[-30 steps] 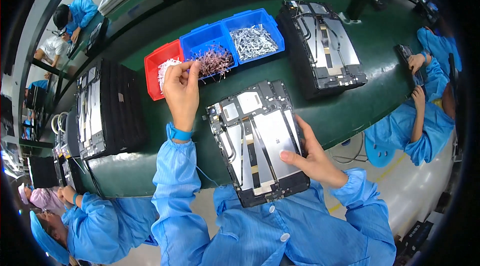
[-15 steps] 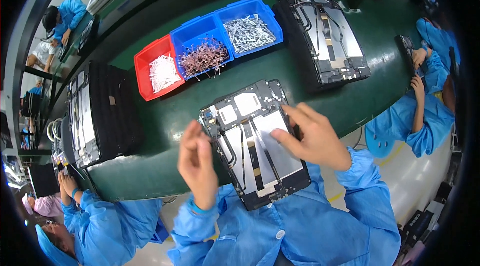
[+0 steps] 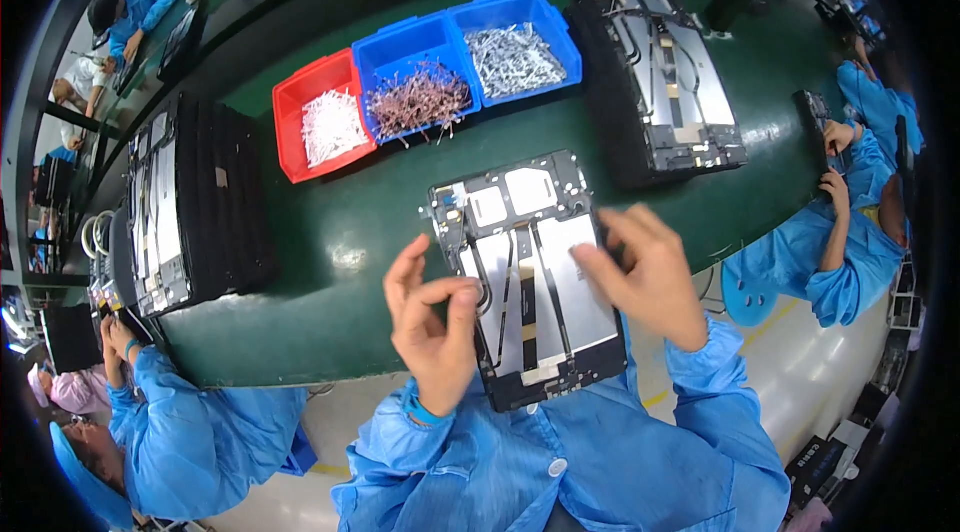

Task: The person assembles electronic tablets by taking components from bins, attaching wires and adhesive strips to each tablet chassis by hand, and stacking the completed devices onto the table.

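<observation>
- Left hand (image 3: 432,337), head view: thumb and forefinger curled close together at the left edge of the opened device, other fingers loosely bent; whether a small item lies between the tips cannot be told.
- Right hand (image 3: 648,272): blurred, half open, thumb over the silver plate and fingers at the upper right edge; whether it grips cannot be told.
- Opened device (image 3: 530,282): flat, black-framed, with silver plates and dark strips, between the two hands, lower end before the blue coat (image 3: 520,462).
- Desk (image 3: 330,232): green, bearing three adjoining bins beyond the device.
- Red bin (image 3: 288,127), leftmost: white pieces (image 3: 335,127).
- Middle blue bin (image 3: 400,50): brownish-red pieces (image 3: 418,100), some overhanging the front rim.
- Right-hand blue bin (image 3: 500,14): silver-grey pieces (image 3: 515,59).
- Left stack (image 3: 165,217) and right stack (image 3: 665,82): similar opened devices uppermost, flanking the bins.
</observation>
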Demonstrator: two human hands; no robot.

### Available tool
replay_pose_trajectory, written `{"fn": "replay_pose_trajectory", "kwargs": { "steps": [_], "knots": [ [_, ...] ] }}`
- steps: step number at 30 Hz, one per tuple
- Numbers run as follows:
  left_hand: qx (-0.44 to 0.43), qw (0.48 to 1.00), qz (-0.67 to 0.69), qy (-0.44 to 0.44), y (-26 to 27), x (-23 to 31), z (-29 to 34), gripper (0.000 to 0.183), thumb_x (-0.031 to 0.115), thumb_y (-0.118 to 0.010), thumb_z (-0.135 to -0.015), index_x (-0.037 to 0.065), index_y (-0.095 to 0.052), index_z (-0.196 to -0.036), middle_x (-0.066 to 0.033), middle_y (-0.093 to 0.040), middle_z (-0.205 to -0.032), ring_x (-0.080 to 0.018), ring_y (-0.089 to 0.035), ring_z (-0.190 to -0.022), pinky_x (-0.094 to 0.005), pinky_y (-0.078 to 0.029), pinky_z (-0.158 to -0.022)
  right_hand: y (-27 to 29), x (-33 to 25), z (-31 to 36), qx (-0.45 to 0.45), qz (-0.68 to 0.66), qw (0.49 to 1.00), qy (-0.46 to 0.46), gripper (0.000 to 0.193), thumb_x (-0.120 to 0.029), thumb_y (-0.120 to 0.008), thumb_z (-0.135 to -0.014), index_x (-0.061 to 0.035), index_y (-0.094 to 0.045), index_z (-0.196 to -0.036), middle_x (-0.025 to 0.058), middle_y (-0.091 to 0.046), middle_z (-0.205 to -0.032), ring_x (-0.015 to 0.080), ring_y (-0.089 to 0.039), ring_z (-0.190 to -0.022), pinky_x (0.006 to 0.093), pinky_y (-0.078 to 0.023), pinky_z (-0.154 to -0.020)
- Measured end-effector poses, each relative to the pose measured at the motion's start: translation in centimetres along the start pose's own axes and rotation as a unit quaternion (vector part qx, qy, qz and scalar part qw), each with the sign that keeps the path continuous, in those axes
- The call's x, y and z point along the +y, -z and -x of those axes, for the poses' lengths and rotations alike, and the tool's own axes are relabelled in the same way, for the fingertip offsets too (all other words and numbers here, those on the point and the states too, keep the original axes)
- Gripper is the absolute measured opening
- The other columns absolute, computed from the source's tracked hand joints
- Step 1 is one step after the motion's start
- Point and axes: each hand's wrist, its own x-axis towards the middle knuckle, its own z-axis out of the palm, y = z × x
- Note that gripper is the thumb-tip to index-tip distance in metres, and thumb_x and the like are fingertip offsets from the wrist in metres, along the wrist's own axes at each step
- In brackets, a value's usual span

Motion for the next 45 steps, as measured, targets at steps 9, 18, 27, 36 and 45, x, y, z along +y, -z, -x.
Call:
{"fn": "replay_pose_trajectory", "kwargs": {
  "steps": [9, 18, 27, 36, 45],
  "knots": [
    [-0.051, 0.994, 0.099, -0.018, 2.1, 1.3, -2.0, 0.015, -0.006, -0.076, -0.078, -0.003, -0.069, -0.091, -0.0100, -0.063, -0.091, -0.0175, -0.060, -0.082, -0.0279, -0.049, -0.072, -1.6, -5.4, -3.4, -0.229, -0.265, 0.921, 0.170, 0.041, -0.009, -0.075, -0.083, -0.0017, -0.063, -0.121, 0.0121, -0.066, -0.104, 0.0129, -0.063, -0.057, 0.0288, -0.048, -0.049],
    [-0.077, 0.988, -0.066, -0.114, 3.7, 0.7, -2.9, 0.018, -0.004, -0.080, -0.072, 0.001, -0.072, -0.087, -0.0080, -0.064, -0.082, -0.0206, -0.060, -0.075, -0.0303, -0.048, -0.066, -4.4, -4.9, -4.1, -0.137, -0.223, 0.930, 0.258, 0.012, 0.002, -0.072, -0.080, -0.0013, -0.070, -0.091, 0.0058, -0.065, -0.077, 0.0104, -0.060, -0.053, 0.0251, -0.045, -0.045],
    [-0.089, 0.992, -0.088, -0.005, 3.3, -0.6, -3.7, 0.030, -0.001, -0.078, -0.077, 0.000, -0.068, -0.105, -0.0065, -0.063, -0.088, -0.0154, -0.058, -0.075, -0.0277, -0.048, -0.067, -5.8, -4.0, -6.2, -0.147, -0.186, 0.937, 0.256, 0.010, 0.001, -0.069, -0.082, 0.0003, -0.066, -0.091, 0.0091, -0.061, -0.078, 0.0180, -0.060, -0.059, 0.0293, -0.049, -0.051],
    [-0.144, 0.936, 0.131, 0.293, 4.4, -0.9, -5.3, 0.016, 0.007, -0.068, -0.093, -0.002, -0.061, -0.105, -0.0045, -0.067, -0.091, -0.0084, -0.062, -0.079, -0.0217, -0.052, -0.071, -6.4, -3.5, -7.1, -0.165, -0.155, 0.937, 0.267, 0.009, -0.001, -0.069, -0.081, 0.0001, -0.066, -0.090, 0.0098, -0.059, -0.078, 0.0239, -0.061, -0.061, 0.0345, -0.049, -0.054],
    [-0.176, 0.930, 0.128, 0.297, 4.3, -0.9, -6.2, 0.010, 0.003, -0.068, -0.091, -0.002, -0.061, -0.097, -0.0047, -0.068, -0.087, -0.0087, -0.064, -0.077, -0.0215, -0.053, -0.071, -6.3, -3.5, -7.2, -0.172, -0.135, 0.937, 0.273, 0.010, -0.001, -0.070, -0.080, -0.0014, -0.065, -0.089, 0.0094, -0.058, -0.080, 0.0275, -0.062, -0.065, 0.0368, -0.049, -0.057]
  ]
}}
